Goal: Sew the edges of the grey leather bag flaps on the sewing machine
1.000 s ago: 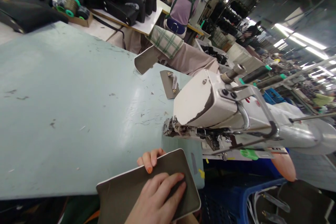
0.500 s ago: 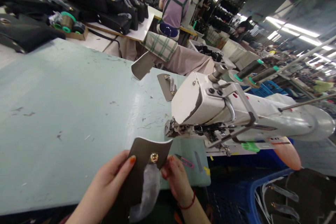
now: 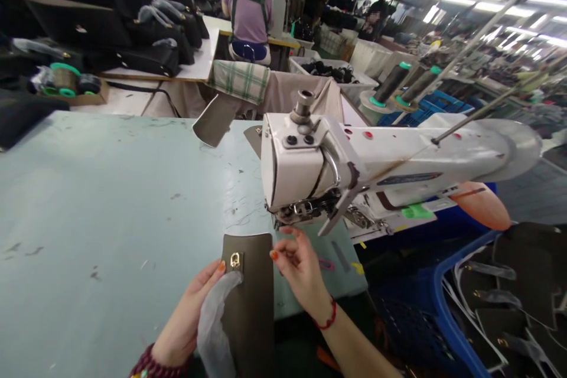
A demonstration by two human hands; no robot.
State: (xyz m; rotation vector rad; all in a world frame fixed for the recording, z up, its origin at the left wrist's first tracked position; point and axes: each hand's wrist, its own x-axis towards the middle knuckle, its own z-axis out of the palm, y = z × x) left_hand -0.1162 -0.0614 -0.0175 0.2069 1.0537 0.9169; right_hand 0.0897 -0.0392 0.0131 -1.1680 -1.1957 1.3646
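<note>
A dark olive leather panel (image 3: pixel 252 301) with a gold metal clasp (image 3: pixel 235 260) lies at the near edge of the pale green table (image 3: pixel 110 201). A strip of clear plastic wrap (image 3: pixel 215 325) hangs from the clasp. My left hand (image 3: pixel 190 319) grips the panel's left edge, its thumb beside the clasp. My right hand (image 3: pixel 301 266) hovers just right of the panel, below the needle area of the white sewing machine (image 3: pixel 354 165), with fingers curled and thumb and forefinger close together; nothing shows in them.
More leather pieces (image 3: pixel 215 121) lie at the table's far edge. A blue crate (image 3: pixel 447 325) of dark panels stands at the right. Thread cones (image 3: pixel 392 85) sit behind the machine. A person in a purple shirt (image 3: pixel 248 3) sits with back turned ahead; black bags (image 3: pixel 150 53) fill the left tables.
The panel has been laid flatter on the table edge, with the clasp facing up. My right hand has let go of it and lifted towards the machine. The view swung left.
</note>
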